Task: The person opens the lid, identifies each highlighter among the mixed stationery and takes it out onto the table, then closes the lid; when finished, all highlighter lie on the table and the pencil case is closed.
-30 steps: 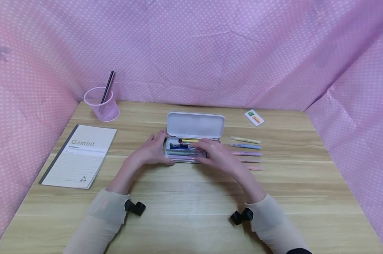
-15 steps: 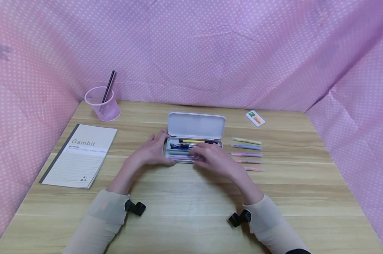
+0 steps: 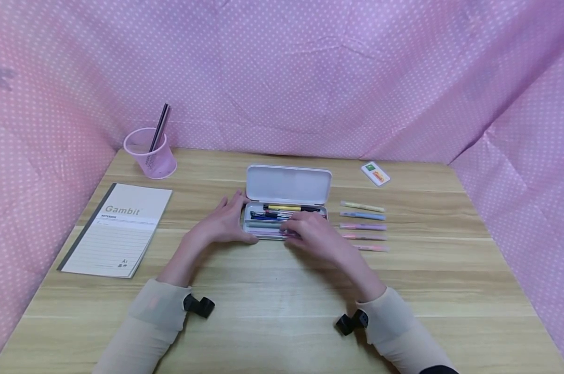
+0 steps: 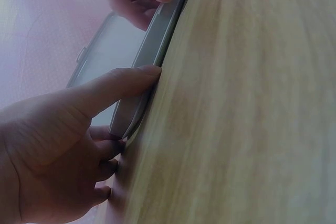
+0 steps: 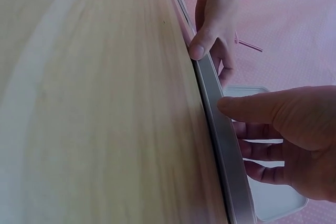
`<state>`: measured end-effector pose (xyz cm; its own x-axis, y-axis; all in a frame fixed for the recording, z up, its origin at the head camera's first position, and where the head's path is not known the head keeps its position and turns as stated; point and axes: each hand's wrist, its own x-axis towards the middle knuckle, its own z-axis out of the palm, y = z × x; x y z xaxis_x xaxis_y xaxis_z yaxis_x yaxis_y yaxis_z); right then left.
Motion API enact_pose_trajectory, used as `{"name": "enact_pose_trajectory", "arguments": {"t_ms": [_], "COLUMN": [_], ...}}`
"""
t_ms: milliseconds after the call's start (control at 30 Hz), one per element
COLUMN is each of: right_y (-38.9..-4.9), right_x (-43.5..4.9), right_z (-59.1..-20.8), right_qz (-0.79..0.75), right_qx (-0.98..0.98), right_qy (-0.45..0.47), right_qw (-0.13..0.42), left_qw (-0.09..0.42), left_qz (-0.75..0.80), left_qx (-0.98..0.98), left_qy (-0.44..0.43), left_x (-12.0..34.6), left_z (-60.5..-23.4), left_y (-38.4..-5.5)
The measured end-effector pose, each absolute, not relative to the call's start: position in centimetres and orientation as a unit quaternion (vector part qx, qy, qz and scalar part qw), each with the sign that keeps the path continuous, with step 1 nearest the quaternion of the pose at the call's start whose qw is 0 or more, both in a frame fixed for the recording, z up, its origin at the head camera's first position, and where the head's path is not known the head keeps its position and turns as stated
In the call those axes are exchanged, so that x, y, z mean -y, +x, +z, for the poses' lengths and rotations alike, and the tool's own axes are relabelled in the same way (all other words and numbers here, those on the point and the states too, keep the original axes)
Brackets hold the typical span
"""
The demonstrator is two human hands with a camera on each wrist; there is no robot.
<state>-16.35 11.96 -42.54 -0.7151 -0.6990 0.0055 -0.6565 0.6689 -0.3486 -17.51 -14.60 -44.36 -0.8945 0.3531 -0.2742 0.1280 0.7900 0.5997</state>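
An open white pencil case (image 3: pixel 288 184) lies on the table, its lid tipped back. Inside are a yellow-and-black pencil (image 3: pixel 284 207), several dark and blue pens (image 3: pixel 265 217) and pastel pens along the front. My left hand (image 3: pixel 223 221) grips the left end, its thumb on the front wall and fingers round the far side. Over the right part of the case is my right hand (image 3: pixel 314 234), fingers reaching inside. Its thumb (image 5: pixel 249 107) lies at the front rim in the right wrist view. Its fingertips are hidden by the case wall; I cannot tell whether they hold a pen.
Right of the case lies a column of pastel pens, with a yellow one (image 3: pixel 362 206) at the back and a blue one (image 3: pixel 362 215) below it. An eraser (image 3: pixel 375 173) sits behind them. At left are a notebook (image 3: pixel 118 228) and a pink cup (image 3: pixel 160 163) holding dark sticks.
My right hand has shifted a little left and toward the front of the case, uncovering more of the yellow-and-black pencil. My left hand has stayed at the left end.
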Motion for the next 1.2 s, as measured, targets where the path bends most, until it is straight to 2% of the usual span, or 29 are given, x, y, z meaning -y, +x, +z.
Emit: {"name": "enact_pose_trajectory", "arguments": {"t_ms": [1200], "right_y": [-16.03], "right_x": [-11.75], "right_z": [-43.07], "right_qz": [-0.176], "right_qx": [-0.92], "right_qy": [-0.347], "right_qw": [0.042], "left_qw": [0.184], "left_qz": [0.3], "left_qx": [-0.926], "left_qy": [0.138], "left_x": [14.61], "left_z": [-44.43], "left_y": [-17.69]}}
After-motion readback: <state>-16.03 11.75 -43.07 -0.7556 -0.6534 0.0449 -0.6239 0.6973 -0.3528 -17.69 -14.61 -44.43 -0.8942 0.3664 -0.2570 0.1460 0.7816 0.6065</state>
